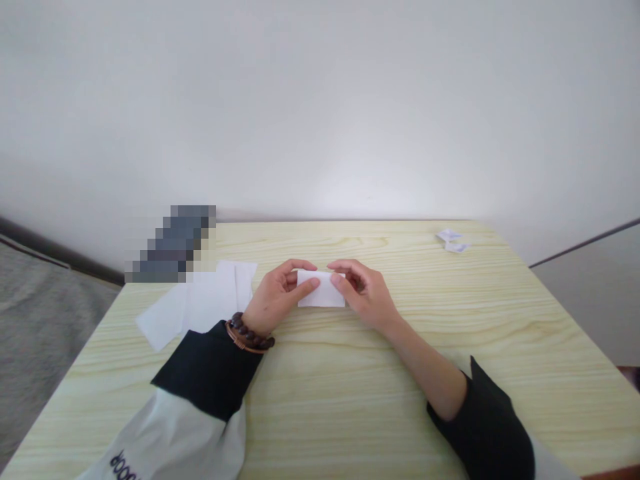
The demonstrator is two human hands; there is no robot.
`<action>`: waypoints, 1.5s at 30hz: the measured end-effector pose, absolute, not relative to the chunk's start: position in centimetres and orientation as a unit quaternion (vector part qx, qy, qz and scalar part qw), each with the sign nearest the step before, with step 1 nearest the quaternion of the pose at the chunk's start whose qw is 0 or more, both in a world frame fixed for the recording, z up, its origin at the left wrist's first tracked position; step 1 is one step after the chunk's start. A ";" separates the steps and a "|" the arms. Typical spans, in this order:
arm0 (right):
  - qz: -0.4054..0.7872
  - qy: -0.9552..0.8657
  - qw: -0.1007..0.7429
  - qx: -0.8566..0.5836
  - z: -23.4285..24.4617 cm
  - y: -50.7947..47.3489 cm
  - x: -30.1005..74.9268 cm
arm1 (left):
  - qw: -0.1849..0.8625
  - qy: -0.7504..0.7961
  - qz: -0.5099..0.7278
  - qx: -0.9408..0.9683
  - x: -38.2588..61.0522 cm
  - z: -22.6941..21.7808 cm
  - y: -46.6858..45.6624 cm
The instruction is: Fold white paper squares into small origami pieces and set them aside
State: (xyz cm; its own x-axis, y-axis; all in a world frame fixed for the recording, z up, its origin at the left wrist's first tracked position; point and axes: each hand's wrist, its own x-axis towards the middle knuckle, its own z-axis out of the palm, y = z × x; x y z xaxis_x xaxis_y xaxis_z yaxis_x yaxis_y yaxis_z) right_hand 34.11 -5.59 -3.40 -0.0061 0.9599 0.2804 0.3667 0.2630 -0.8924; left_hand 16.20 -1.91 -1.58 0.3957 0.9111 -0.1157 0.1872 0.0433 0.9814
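Observation:
A small folded white paper (pixel 323 293) lies on the light wooden table (pixel 350 373), held between both hands. My left hand (pixel 277 297) pinches its left edge with thumb and fingers curled round it. From the other side, my right hand (pixel 363 293) pinches the right edge the same way. A dark bead bracelet (pixel 249 333) sits on my left wrist, and both forearms wear dark sleeves.
Several loose white paper sheets (pixel 197 303) lie overlapping to the left of my hands. A blurred dark object (pixel 173 243) rests at the table's back left corner. Two small folded paper pieces (pixel 453 241) sit at the back right. A white wall stands behind the table.

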 end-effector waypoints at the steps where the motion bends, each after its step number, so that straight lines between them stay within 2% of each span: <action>1: 0.310 -0.634 0.467 -0.532 -3.5 -5.5 34.0 | 0.567 0.447 0.318 0.615 16.2 -1.6 -1.9; 29: 0.394 -0.604 0.477 -0.503 -3.8 -5.6 34.2 | 0.564 0.467 0.316 0.604 16.2 -1.7 -1.9; 45: 0.382 -0.608 0.481 -0.504 -3.6 -5.8 34.3 | 0.578 0.455 0.333 0.590 16.1 -1.7 -2.0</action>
